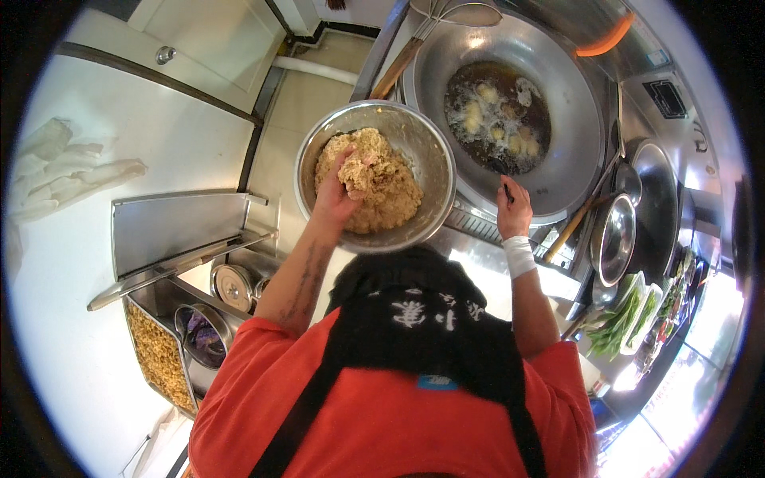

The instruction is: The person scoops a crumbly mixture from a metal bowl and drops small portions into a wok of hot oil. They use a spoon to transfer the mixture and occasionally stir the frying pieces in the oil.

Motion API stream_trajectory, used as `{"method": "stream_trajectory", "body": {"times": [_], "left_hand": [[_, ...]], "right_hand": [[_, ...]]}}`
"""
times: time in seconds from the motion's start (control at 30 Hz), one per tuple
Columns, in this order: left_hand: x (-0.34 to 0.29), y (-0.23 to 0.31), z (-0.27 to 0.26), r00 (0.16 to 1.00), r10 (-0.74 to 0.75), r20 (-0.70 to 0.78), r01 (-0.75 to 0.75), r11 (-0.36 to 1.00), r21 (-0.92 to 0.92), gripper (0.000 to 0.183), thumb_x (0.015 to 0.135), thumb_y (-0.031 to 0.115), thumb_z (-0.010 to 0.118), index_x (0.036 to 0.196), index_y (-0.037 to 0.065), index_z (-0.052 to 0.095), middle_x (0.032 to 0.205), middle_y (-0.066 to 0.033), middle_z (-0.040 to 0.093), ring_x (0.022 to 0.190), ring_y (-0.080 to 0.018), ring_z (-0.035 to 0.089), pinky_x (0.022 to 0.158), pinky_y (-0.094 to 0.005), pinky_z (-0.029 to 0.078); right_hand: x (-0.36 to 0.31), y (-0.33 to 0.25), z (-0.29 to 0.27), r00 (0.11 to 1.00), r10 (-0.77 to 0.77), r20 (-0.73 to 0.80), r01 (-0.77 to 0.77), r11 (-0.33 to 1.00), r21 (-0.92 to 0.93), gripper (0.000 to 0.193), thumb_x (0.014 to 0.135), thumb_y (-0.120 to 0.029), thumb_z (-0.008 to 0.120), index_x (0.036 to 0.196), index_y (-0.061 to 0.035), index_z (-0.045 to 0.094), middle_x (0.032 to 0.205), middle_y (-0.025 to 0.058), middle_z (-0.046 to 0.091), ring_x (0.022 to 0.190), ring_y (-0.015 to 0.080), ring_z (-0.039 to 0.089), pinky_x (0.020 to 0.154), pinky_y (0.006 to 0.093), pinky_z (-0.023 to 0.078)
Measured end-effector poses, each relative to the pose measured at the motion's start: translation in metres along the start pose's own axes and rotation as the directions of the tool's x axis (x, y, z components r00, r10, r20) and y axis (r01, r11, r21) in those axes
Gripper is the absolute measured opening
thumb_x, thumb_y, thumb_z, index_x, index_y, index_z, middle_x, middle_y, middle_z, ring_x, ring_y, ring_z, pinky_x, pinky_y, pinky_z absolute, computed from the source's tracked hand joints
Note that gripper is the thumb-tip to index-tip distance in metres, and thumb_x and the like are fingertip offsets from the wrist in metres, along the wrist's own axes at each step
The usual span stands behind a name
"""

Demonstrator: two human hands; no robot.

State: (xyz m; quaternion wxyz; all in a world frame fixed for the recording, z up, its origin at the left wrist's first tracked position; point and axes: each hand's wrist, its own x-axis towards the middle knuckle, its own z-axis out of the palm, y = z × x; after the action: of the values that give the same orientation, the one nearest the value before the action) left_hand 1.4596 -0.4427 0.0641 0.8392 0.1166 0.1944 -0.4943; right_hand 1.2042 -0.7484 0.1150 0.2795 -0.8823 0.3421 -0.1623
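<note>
A steel mixing bowl (pixel 434 209) holds a pale brown, lumpy minced mixture (pixel 390 209). My left hand (pixel 341 195) is down in the bowl, its fingers closed round a handful of that mixture. To the right, my right hand (pixel 515 209) is closed on a thin dark utensil (pixel 508 192) at the near rim of the wok (pixel 574 135). I cannot make out the utensil's head. Dark, bubbling oil (pixel 510 99) fills the wok's bottom, and several pale balls (pixel 473 118) float in it. A white wrap covers my right wrist.
A wooden-handled wire strainer (pixel 402 64) leans at the wok's far left. Right of the wok lie a steel bowl (pixel 613 239), a dark pan (pixel 657 207) and green vegetables (pixel 617 325). At lower left are a tray of golden crumbly food (pixel 158 350) and a lidded pot (pixel 233 287).
</note>
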Motion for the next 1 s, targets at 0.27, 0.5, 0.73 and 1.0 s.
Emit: {"method": "stream_trajectory", "body": {"times": [0.27,0.5,0.73,1.0], "left_hand": [[0.001,-0.025,0.027,0.957,0.183,-0.225,-0.143,0.973,0.183,0.034,0.102,0.037,0.065,0.125,0.012,0.062,0.117,-0.0065,0.069,0.1,-0.0237,0.068,0.081,-0.0413,0.06],[-0.015,-0.022,0.041,0.949,0.226,-0.219,-0.113,0.895,0.431,0.022,0.099,0.028,0.069,0.112,0.011,0.063,0.106,-0.0017,0.069,0.088,-0.016,0.065,0.07,-0.0294,0.055],[-0.014,-0.022,0.04,0.916,0.328,-0.23,0.056,0.465,0.883,0.023,0.091,0.023,0.077,0.104,0.009,0.065,0.098,-0.0036,0.069,0.084,-0.0135,0.063,0.066,-0.0288,0.05],[-0.012,-0.037,0.049,0.931,0.333,0.151,0.061,-0.549,0.834,0.048,0.08,0.03,0.083,0.115,0.0,0.069,0.101,-0.0253,0.072,0.1,-0.0417,0.07,0.087,-0.046,0.055]], "right_hand": [[0.001,0.001,0.009,0.999,-0.001,0.034,0.002,1.0,-0.019,0.029,0.098,-0.015,0.063,0.125,-0.0075,0.068,0.114,0.0142,0.07,0.109,0.0349,0.063,0.096,0.0433,0.051],[0.001,-0.003,0.006,0.999,0.038,0.03,-0.038,0.999,-0.015,0.028,0.098,-0.015,0.064,0.124,-0.0092,0.069,0.114,0.0121,0.07,0.107,0.0337,0.063,0.094,0.0427,0.051],[0.0,-0.062,0.0,0.998,-0.058,0.01,0.051,0.935,0.35,0.027,0.097,-0.011,0.065,0.123,-0.0051,0.07,0.113,0.0138,0.072,0.103,0.028,0.069,0.092,0.0356,0.054],[-0.013,-0.125,0.042,0.927,-0.113,0.358,-0.125,0.808,0.577,0.025,0.1,-0.015,0.067,0.122,-0.0042,0.071,0.113,0.0132,0.074,0.1,0.0162,0.068,0.089,0.0286,0.053]]}}
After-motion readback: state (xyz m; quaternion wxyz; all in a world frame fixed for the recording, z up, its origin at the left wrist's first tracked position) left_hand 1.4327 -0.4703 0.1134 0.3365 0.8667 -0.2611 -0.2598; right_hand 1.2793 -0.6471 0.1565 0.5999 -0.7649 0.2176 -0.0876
